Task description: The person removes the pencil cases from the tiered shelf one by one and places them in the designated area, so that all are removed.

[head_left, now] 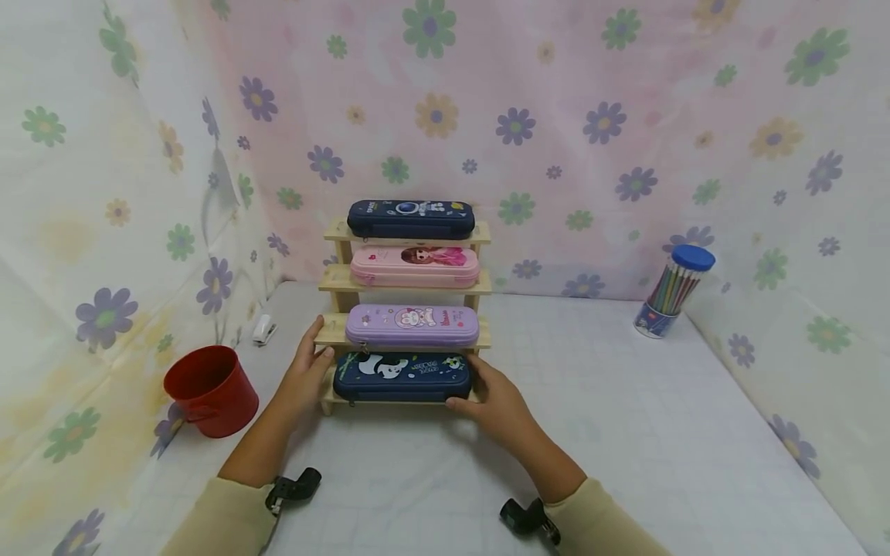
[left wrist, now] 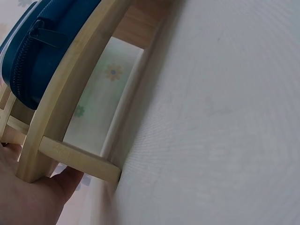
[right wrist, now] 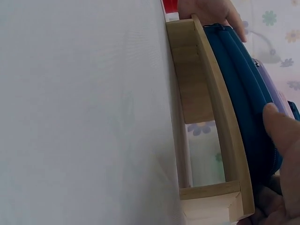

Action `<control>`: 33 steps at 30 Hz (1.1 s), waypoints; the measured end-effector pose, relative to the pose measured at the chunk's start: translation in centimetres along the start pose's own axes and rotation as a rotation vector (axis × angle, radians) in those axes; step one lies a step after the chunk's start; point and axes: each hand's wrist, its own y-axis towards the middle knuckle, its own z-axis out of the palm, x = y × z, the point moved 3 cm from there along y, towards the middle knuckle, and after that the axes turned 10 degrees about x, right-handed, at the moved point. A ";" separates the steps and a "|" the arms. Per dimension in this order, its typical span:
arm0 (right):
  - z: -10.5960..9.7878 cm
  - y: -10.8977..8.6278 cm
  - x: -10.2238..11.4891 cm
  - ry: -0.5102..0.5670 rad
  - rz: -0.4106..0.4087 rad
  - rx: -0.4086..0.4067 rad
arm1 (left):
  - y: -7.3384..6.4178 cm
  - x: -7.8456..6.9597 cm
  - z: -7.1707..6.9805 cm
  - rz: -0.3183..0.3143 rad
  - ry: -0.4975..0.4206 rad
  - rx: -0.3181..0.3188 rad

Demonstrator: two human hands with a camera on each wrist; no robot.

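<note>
Panda-print pencil case (head_left: 402,377) apparently being settled on the lowest shelf (right wrist: 222,103) of a four-tier wooden rack (head_left: 335,278).
The right hand (head_left: 502,401) is pinching the case's right end, thumb in front; the left hand (head_left: 304,378) is gripping the rack's left end. The case is lying just below the lilac pencil case (head_left: 412,325). The next move probably calls for squaring it to the shelf's front edge, then releasing.

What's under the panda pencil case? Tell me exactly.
Under the panda pencil case is the lowest wooden shelf, its front edge showing, with an open gap beneath. The shelf surface directly under the case is covered and cannot be seen.
</note>
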 end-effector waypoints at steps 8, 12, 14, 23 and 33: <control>-0.1 0.0 0.2 0.023 0.010 -0.021 | -0.1 -0.3 0.0 -0.010 -0.018 -0.002; -0.3 0.0 0.1 0.062 0.026 -0.018 | -0.2 -0.4 0.0 -0.025 -0.022 -0.002; -0.4 -0.2 0.0 0.094 0.041 -0.013 | -0.2 -0.4 0.0 -0.018 -0.028 0.002; -1.0 -0.6 -0.8 0.180 0.042 0.023 | -0.2 -0.3 -0.2 0.034 -0.054 0.029; -1.9 -1.3 -1.3 0.235 -0.001 0.039 | -0.2 -0.5 0.0 0.062 -0.092 0.063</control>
